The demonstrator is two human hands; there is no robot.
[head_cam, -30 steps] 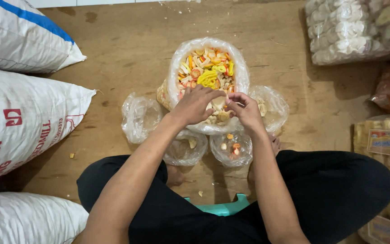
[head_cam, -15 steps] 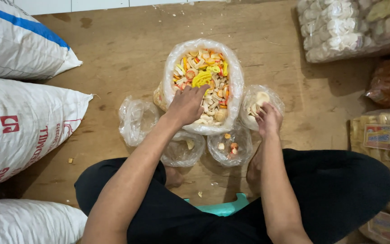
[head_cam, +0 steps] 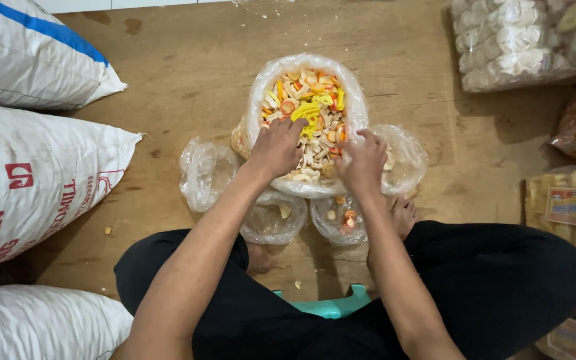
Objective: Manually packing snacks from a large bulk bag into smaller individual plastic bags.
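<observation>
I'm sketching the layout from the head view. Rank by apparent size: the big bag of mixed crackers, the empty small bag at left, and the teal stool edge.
1. Big bag of mixed crackers
2. Empty small bag
3. Teal stool edge, mostly hidden by the legs, so its true size is unsure.

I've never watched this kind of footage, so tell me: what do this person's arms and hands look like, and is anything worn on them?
Both forearms are bare, with no sleeves in view. The left hand and right hand have no gloves, and no rings, watch or bracelet show. The only clothing in view is black, over the legs.
</observation>
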